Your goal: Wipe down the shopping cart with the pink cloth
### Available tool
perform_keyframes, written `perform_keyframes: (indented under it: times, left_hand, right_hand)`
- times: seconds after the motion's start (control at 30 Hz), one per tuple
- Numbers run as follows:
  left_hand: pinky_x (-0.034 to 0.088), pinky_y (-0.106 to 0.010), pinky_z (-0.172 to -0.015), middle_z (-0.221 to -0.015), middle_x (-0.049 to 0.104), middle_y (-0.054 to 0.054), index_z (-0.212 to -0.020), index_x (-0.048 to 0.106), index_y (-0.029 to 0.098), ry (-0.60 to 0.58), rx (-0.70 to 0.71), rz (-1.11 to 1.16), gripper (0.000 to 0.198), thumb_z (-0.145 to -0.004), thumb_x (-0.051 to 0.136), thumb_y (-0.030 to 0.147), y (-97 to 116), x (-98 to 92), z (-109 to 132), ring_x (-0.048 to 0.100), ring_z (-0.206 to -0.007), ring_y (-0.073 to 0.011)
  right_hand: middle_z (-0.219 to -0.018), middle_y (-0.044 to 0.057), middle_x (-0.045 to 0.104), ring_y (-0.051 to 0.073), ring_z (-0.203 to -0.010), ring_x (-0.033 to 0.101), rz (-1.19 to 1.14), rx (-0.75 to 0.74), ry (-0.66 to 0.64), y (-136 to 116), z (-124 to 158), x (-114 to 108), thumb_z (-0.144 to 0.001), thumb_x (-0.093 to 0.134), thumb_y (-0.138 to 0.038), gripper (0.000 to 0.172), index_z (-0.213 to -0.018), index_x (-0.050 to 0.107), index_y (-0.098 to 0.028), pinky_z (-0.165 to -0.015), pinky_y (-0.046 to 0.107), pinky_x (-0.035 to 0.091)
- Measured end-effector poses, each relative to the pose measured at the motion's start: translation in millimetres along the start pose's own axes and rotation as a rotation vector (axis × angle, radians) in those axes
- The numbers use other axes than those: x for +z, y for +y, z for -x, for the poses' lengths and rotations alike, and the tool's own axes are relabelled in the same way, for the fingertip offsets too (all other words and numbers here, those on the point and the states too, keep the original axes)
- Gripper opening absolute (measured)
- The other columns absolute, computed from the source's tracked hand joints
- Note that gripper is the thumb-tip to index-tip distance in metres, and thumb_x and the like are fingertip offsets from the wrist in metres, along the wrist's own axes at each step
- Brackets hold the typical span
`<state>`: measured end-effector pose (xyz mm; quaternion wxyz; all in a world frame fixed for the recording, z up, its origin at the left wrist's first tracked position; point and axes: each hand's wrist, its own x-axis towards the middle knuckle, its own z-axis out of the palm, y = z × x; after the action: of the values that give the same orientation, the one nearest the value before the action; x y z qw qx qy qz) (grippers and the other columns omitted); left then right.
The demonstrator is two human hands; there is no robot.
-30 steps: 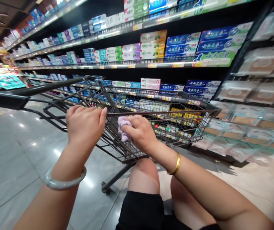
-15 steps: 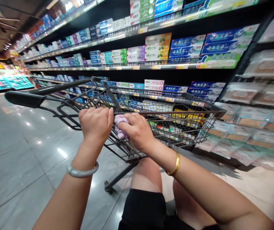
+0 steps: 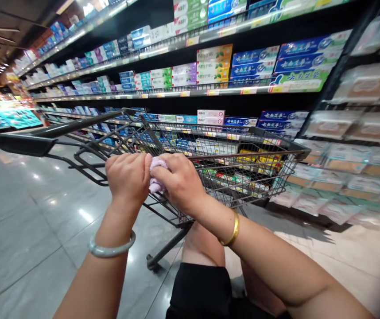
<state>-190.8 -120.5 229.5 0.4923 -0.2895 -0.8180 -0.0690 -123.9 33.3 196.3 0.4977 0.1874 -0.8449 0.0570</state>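
Observation:
A dark wire shopping cart [image 3: 263, 177] stands in front of me in a shop aisle. My left hand [image 3: 128, 177] is closed in a fist around the cart's near rim. My right hand [image 3: 180, 181] is closed on a small lilac cloth [image 3: 157, 175], pressed against the rim right beside my left hand. The two hands almost touch. A pale bangle sits on my left wrist and a gold one on my right. My knees show below the cart.
The cart's black handle [image 3: 24, 144] sticks out to the left. Shelves of boxed toothpaste [image 3: 253, 66] run along the far side of the aisle. Packets fill a rack [image 3: 359, 133] at the right. Grey glossy floor [image 3: 20, 221] stretches to the left.
My right hand with the cloth has slid left along the rim until it meets my left hand. The view has shifted slightly.

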Motion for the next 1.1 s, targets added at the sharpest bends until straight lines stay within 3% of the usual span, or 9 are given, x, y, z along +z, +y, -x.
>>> perform_keyframes:
  times: [0.13,0.23,0.47,0.63,0.87,1.0,1.1]
  left_hand:
    - [0.031,-0.043,-0.084,-0.086,0.072,-0.007,-0.091,0.066,0.022,0.034,0.033,0.05,0.036,-0.102,0.033,0.032,4.5,2.5,4.3,0.059,-0.084,-0.0263]
    - [0.03,-0.044,-0.086,-0.084,0.069,-0.007,-0.089,0.064,0.023,0.021,0.007,0.002,0.035,-0.101,0.034,0.034,7.7,3.5,5.7,0.057,-0.086,-0.0272]
    - [0.031,-0.045,-0.088,-0.087,0.071,-0.007,-0.091,0.064,0.023,0.003,0.004,0.022,0.04,-0.103,0.027,0.033,6.7,2.8,5.1,0.057,-0.087,-0.0273]
    - [0.03,-0.046,-0.089,-0.088,0.07,-0.008,-0.095,0.066,0.022,0.002,0.007,0.033,0.039,-0.102,0.029,0.034,6.8,3.4,7.1,0.057,-0.089,-0.0284]
    - [0.029,-0.047,-0.094,-0.089,0.068,-0.01,-0.097,0.065,0.022,0.026,-0.034,0.022,0.04,-0.102,0.026,0.033,11.4,9.8,8.6,0.055,-0.091,-0.029]
    - [0.03,-0.048,-0.095,-0.089,0.067,-0.009,-0.097,0.064,0.024,0.028,-0.038,0.032,0.035,-0.1,0.031,0.033,11.6,11.0,9.4,0.054,-0.092,-0.029]
    - [0.03,-0.048,-0.095,-0.087,0.066,-0.009,-0.095,0.063,0.024,0.043,-0.055,0.032,0.031,-0.099,0.033,0.032,12.7,12.6,10.1,0.054,-0.091,-0.0289]
  right_hand:
    - [-0.133,0.007,0.063,0.023,-0.107,0.049,0.037,-0.128,-0.092,6.6,31.6,9.8,-0.102,0.052,-0.046,0.029,-0.111,0.07,-0.024,-0.083,0.037,0.042]
    - [-0.127,0.007,0.065,0.022,-0.103,0.048,0.055,-0.15,-0.161,8.9,49.8,12.4,-0.101,0.056,-0.042,0.024,-0.108,0.069,-0.023,-0.078,0.036,0.041]
    - [-0.131,0.004,0.063,0.023,-0.113,0.048,-0.022,-0.135,0.008,3.6,25.1,18.9,-0.101,0.052,-0.049,0.029,-0.104,0.072,-0.028,-0.085,0.036,0.043]
    - [-0.129,0.005,0.064,0.021,-0.105,0.05,-0.046,-0.186,-0.092,8.3,44.5,26.6,-0.101,0.053,-0.047,0.03,-0.113,0.07,-0.024,-0.084,0.034,0.044]
    - [-0.134,0.004,0.062,0.023,-0.115,0.05,-0.089,-0.114,-0.018,10.7,34.2,17.8,-0.101,0.051,-0.053,0.034,-0.109,0.071,-0.027,-0.088,0.035,0.043]
    - [-0.13,0.005,0.065,0.022,-0.108,0.05,-0.052,-0.228,-0.126,19.7,61.1,22.2,-0.101,0.055,-0.046,0.027,-0.112,0.069,-0.026,-0.081,0.034,0.042]
    - [-0.128,0.007,0.066,0.021,-0.107,0.05,-0.046,-0.203,-0.185,27.6,77.6,16.1,-0.1,0.057,-0.045,0.027,-0.111,0.069,-0.025,-0.081,0.034,0.041]
